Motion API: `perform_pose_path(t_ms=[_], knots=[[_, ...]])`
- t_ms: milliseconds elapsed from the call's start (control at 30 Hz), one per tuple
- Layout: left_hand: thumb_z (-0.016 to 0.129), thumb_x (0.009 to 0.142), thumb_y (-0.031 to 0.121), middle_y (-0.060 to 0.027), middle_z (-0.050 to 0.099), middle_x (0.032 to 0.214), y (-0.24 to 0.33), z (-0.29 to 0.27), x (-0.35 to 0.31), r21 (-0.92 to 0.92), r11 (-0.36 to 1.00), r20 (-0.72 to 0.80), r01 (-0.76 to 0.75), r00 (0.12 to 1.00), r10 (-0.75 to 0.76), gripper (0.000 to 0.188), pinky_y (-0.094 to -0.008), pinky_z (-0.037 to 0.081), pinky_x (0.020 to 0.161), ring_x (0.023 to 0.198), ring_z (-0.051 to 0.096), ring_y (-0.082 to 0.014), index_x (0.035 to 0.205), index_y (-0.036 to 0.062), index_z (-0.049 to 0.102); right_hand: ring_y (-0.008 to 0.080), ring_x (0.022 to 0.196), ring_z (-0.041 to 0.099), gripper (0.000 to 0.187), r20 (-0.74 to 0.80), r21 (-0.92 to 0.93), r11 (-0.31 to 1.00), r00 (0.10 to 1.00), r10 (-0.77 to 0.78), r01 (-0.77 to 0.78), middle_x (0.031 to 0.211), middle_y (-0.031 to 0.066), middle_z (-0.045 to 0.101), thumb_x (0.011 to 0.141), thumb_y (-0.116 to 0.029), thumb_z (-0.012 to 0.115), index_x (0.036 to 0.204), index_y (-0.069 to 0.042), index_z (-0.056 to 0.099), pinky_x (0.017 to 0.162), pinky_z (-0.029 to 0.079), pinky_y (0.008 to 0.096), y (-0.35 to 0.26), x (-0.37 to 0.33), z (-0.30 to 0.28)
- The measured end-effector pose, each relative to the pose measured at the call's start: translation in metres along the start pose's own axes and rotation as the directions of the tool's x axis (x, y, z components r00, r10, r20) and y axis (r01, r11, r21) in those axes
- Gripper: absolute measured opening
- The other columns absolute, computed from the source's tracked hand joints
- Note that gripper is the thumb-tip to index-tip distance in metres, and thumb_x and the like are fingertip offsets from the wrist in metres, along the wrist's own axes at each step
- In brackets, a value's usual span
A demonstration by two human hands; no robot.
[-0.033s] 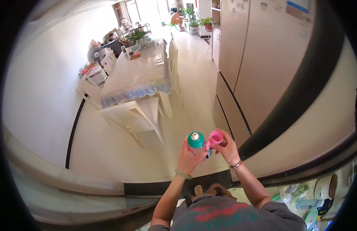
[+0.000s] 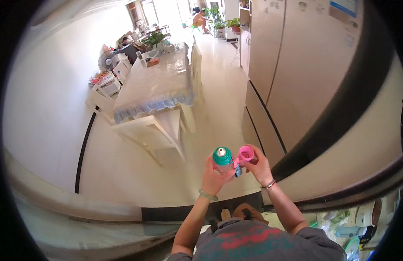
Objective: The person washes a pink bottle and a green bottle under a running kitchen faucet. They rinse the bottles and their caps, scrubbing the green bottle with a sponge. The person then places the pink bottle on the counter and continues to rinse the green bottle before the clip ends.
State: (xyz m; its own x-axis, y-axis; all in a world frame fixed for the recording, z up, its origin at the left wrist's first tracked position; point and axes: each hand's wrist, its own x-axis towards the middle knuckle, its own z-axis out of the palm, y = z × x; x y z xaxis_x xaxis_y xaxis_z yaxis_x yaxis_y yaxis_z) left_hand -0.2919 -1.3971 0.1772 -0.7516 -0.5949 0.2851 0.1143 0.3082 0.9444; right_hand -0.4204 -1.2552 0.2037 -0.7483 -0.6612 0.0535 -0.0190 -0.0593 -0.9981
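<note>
My left hand (image 2: 214, 177) is closed round the clear body of a bottle. The bottle's teal screw collar (image 2: 222, 156) faces up, with a pale spout in its middle. In my right hand (image 2: 259, 168) is a pink cup-shaped cap (image 2: 246, 153), its round opening turned upward, held beside the bottle and apart from the spout. Between the two hands a pink strap piece (image 2: 236, 162) shows, with a small dark-blue patterned piece (image 2: 239, 170) hanging below it. My fingers cover much of the bottle's lower body.
Ahead on the left stands a table (image 2: 153, 89) under a clear cover, with a white chair (image 2: 151, 132) at its near end. A tall cabinet-like appliance (image 2: 297, 65) lines the right. A person (image 2: 199, 21) crouches far off by plants. Kitchen items, including a blue bottle (image 2: 351, 231), lie at lower right.
The view has shifted very slightly. Both hands keep their holds, and the dark-blue patterned piece between them shows a little differently.
</note>
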Motion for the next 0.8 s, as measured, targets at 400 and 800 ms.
perform_pose_path(t_ms=[400, 800], knots=[[0.084, 0.065, 0.003, -0.0070, 0.059, 0.115, -0.096, -0.054, 0.266, -0.079, 0.991, -0.070, 0.106, 0.991, -0.112, 0.076, -0.0310, 0.048, 0.090, 0.107, 0.059, -0.0165, 0.129, 0.0040, 0.043, 0.0122, 0.074, 0.068, 0.056, 0.165, 0.018, 0.999, 0.985, -0.047, 0.045, 0.115, 0.0066, 0.062, 0.084, -0.009, 0.071, 0.133, -0.005, 0.042, 0.051, 0.049, 0.0212, 0.061, 0.295, 0.053], [0.086, 0.066, 0.010, -0.0028, 0.060, 0.112, -0.217, -0.160, 0.502, -0.103, 0.988, -0.267, 0.113, 0.954, -0.137, 0.069, -0.0323, 0.049, 0.089, 0.104, 0.059, -0.0150, 0.123, 0.0078, 0.048, 0.0190, 0.078, 0.069, 0.055, 0.215, -0.137, 0.990, 0.977, -0.004, 0.035, 0.117, 0.0103, 0.059, 0.078, -0.017, 0.077, 0.125, -0.006, 0.050, 0.062, 0.055, 0.0270, 0.129, 0.586, 0.166]])
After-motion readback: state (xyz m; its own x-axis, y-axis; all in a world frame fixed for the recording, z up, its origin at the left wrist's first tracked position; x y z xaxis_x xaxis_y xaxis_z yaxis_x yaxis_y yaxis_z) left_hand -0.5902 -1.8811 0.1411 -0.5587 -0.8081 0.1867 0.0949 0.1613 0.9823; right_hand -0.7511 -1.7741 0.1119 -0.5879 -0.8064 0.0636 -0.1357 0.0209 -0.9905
